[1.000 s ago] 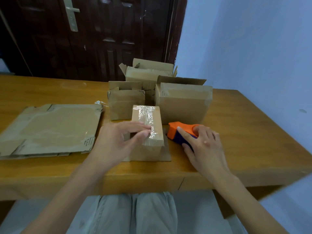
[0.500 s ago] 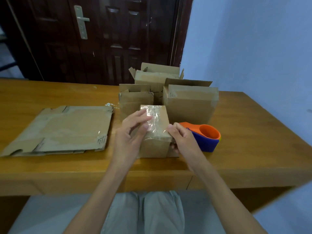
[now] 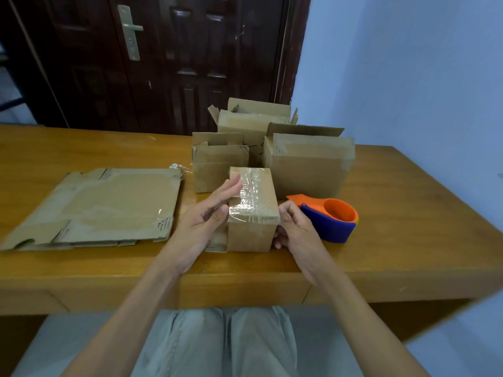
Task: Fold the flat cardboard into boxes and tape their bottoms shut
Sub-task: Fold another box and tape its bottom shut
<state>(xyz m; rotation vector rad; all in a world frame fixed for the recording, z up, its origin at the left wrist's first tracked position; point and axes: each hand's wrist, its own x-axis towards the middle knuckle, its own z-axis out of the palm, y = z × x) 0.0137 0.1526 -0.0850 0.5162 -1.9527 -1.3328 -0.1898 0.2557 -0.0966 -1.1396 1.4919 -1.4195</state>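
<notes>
A small cardboard box (image 3: 251, 232) stands near the table's front edge, its upper face covered with clear tape. My left hand (image 3: 206, 221) lies against the box's left side with straight fingers, the fingertips touching the taped top edge. My right hand (image 3: 295, 229) holds the box's right side, thumb at the top right corner and fingers curled against the side face. An orange and blue tape dispenser (image 3: 332, 221) rests on the table just right of my right hand, apart from it. A stack of flat cardboard (image 3: 103, 208) lies to the left.
Three folded boxes stand behind the small one: one at the left (image 3: 217, 170), a larger one at the right (image 3: 310, 164), and one at the back (image 3: 253, 121). The wooden table (image 3: 408, 213) ends at a blue wall on the right. A dark door stands behind.
My right hand has left the tape dispenser and moved onto the box's right side. My left hand has shifted from the box's top to its left side, fingers straightened.
</notes>
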